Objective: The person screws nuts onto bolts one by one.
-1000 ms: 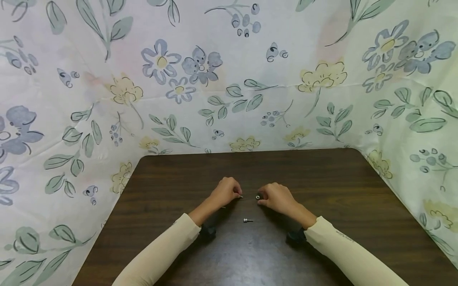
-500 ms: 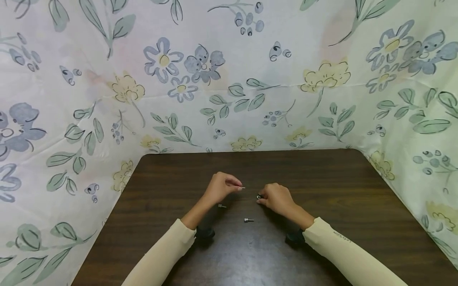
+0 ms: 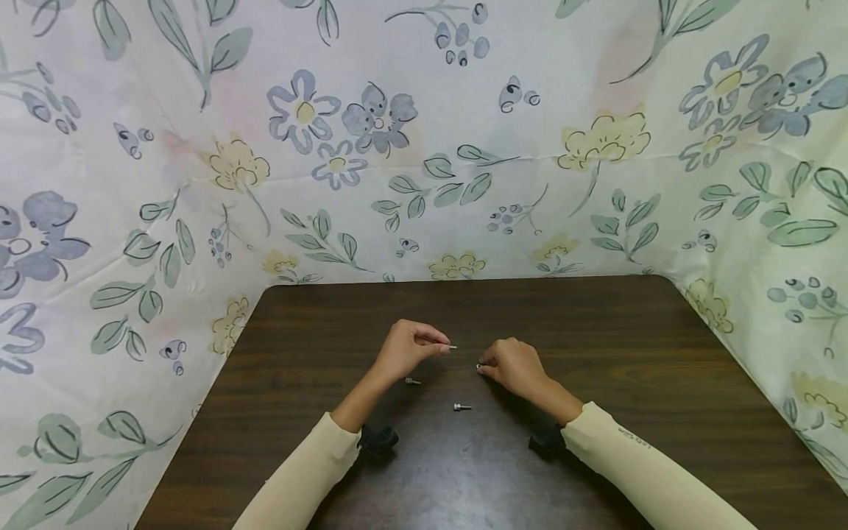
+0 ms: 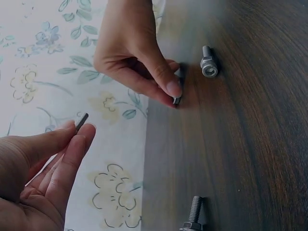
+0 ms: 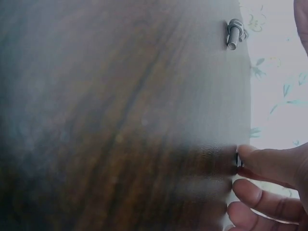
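My left hand [image 3: 411, 350], raised over the table, pinches a bolt between thumb and fingers. The threaded end of that bolt [image 4: 83, 121] sticks out past the fingertips, and its head is hidden in the hand. Just to the right, my right hand [image 3: 515, 366] is low at the tabletop, its thumb and finger pinching a small metal nut [image 4: 176, 100], mostly covered by the fingertips. A gap separates the nut from the bolt's end. Nearer to me lies a socket-head bolt [image 3: 461, 407] with a nut threaded on it. A similar bolt [image 3: 412, 381] lies beside my left wrist.
The dark wood-grain table [image 3: 563, 316] backs onto a floral cloth [image 3: 424, 221] that also hangs at both sides. Dark wrist-worn devices, such as the one under the left wrist [image 3: 379, 439], sit below the sleeves.
My left hand has lifted up and away from the tabletop with its bolt, uncovering the bolt beside the wrist. The right hand stays in place; the nut's hole has turned out of sight.
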Action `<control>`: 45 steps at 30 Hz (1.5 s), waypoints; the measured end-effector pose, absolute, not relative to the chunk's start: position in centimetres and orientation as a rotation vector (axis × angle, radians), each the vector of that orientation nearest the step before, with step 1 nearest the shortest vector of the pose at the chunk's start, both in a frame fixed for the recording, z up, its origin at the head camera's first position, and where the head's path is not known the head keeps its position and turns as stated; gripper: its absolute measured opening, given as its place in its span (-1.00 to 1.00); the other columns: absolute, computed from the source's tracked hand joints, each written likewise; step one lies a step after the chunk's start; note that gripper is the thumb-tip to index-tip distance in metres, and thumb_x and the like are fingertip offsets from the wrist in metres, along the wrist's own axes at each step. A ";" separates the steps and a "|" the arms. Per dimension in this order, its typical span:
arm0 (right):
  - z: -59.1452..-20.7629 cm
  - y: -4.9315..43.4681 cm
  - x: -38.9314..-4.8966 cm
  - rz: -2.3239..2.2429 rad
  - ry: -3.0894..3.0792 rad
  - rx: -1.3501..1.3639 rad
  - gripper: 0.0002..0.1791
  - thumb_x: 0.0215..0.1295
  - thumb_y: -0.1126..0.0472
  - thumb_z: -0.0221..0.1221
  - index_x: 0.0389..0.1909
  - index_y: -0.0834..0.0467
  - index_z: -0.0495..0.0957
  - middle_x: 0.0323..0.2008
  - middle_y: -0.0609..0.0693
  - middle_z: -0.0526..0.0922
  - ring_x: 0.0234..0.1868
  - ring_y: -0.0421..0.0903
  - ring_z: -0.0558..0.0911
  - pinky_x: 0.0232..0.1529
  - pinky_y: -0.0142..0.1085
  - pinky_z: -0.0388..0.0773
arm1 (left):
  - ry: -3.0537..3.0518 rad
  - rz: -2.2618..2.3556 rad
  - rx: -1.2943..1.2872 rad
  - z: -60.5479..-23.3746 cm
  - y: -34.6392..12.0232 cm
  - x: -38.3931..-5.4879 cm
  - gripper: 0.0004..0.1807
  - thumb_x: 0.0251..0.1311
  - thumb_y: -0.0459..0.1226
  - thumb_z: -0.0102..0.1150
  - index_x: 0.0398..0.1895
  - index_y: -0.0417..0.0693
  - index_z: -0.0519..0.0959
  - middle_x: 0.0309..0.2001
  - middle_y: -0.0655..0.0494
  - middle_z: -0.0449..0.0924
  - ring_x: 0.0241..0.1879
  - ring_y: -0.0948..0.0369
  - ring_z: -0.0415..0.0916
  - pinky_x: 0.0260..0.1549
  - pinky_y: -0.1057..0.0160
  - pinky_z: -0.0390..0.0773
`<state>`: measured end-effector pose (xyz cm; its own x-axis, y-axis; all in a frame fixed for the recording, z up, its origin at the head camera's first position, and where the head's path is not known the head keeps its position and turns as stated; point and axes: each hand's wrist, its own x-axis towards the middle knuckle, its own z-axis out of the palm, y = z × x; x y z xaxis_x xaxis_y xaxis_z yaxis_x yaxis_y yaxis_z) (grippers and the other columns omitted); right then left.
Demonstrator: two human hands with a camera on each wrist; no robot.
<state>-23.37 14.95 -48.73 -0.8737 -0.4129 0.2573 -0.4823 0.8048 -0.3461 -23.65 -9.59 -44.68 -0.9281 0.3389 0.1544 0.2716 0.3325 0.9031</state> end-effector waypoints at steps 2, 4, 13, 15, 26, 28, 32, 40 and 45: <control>-48.8 15.0 -23.4 0.610 -2.816 0.712 -0.92 0.09 0.13 0.53 -0.39 -0.03 0.83 -0.55 -0.25 0.69 -0.55 -0.33 0.53 -0.57 -0.27 0.52 | 2.505 1.691 0.578 -44.6 -9.6 -23.6 -0.96 0.16 -0.35 0.46 -0.32 -0.09 0.79 -0.33 0.10 0.78 -0.30 0.06 0.77 -0.32 0.27 0.73; -48.9 15.0 -23.4 0.605 -2.804 0.732 -0.93 0.09 0.14 0.52 -0.40 -0.02 0.82 -0.53 -0.24 0.70 -0.53 -0.32 0.56 -0.55 -0.26 0.54 | 2.496 1.702 0.578 -44.6 -9.5 -23.6 -0.95 0.16 -0.36 0.46 -0.31 -0.11 0.79 -0.33 0.09 0.78 -0.31 0.07 0.77 -0.29 0.20 0.74; -48.8 15.1 -23.7 0.608 -2.707 0.908 -0.93 0.14 0.22 0.44 -0.48 0.05 0.76 -0.55 -0.21 0.69 -0.54 -0.31 0.57 -0.51 -0.32 0.56 | 2.412 1.786 0.593 -44.4 -9.5 -23.4 -0.94 0.17 -0.38 0.44 -0.30 -0.18 0.78 -0.32 0.03 0.78 -0.23 -0.15 0.74 -0.15 -0.23 0.67; -48.7 15.2 -23.7 0.659 -2.645 0.963 -0.96 0.18 0.25 0.42 -0.44 0.10 0.77 -0.51 -0.17 0.72 -0.52 -0.32 0.59 -0.49 -0.35 0.59 | 2.411 1.792 0.593 -44.4 -9.5 -23.4 -0.95 0.17 -0.37 0.45 -0.30 -0.16 0.78 -0.32 0.04 0.78 -0.22 -0.18 0.73 -0.16 -0.22 0.68; -46.5 14.9 -22.6 1.060 -2.249 1.051 -0.83 0.16 0.51 0.39 -0.22 0.33 0.74 -0.29 0.12 0.79 -0.36 -0.12 0.78 -0.36 -0.42 0.71 | 2.447 1.870 0.615 -44.0 -9.5 -23.2 -0.95 0.16 -0.36 0.46 -0.32 -0.14 0.78 -0.34 -0.03 0.78 -0.32 -0.04 0.76 -0.23 -0.26 0.67; -45.9 14.9 -22.3 1.117 -2.208 1.032 -0.80 0.15 0.52 0.38 -0.19 0.31 0.74 -0.27 0.12 0.79 -0.35 -0.11 0.78 -0.35 -0.42 0.71 | 2.440 1.896 0.626 -43.9 -9.5 -23.1 -0.95 0.16 -0.38 0.45 -0.31 -0.17 0.78 -0.33 -0.07 0.78 -0.30 -0.10 0.75 -0.23 -0.28 0.66; -44.4 14.7 -21.6 1.181 -2.148 0.988 -0.76 0.13 0.54 0.39 -0.18 0.28 0.73 -0.28 0.09 0.79 -0.38 -0.14 0.77 -0.39 -0.40 0.71 | 2.440 1.944 0.648 -43.6 -9.5 -22.7 -0.95 0.17 -0.38 0.45 -0.31 -0.17 0.78 -0.32 -0.08 0.78 -0.27 -0.15 0.74 -0.26 -0.19 0.70; -41.6 14.8 -20.7 1.175 -2.084 0.927 -0.76 0.12 0.50 0.40 -0.19 0.25 0.73 -0.35 0.04 0.78 -0.46 -0.18 0.73 -0.46 -0.40 0.69 | 2.420 2.033 0.738 -41.5 -9.2 -21.5 -0.94 0.17 -0.35 0.45 -0.29 -0.13 0.79 -0.30 0.03 0.78 -0.26 -0.11 0.75 -0.33 0.13 0.75; -40.0 14.6 -20.2 1.192 -2.025 0.908 -0.77 0.12 0.50 0.40 -0.19 0.25 0.74 -0.33 0.07 0.79 -0.42 -0.12 0.75 -0.41 -0.41 0.70 | 2.356 2.108 0.798 -40.1 -9.0 -20.8 -0.92 0.18 -0.37 0.44 -0.27 -0.18 0.78 -0.28 -0.01 0.78 -0.25 -0.09 0.76 -0.27 -0.10 0.73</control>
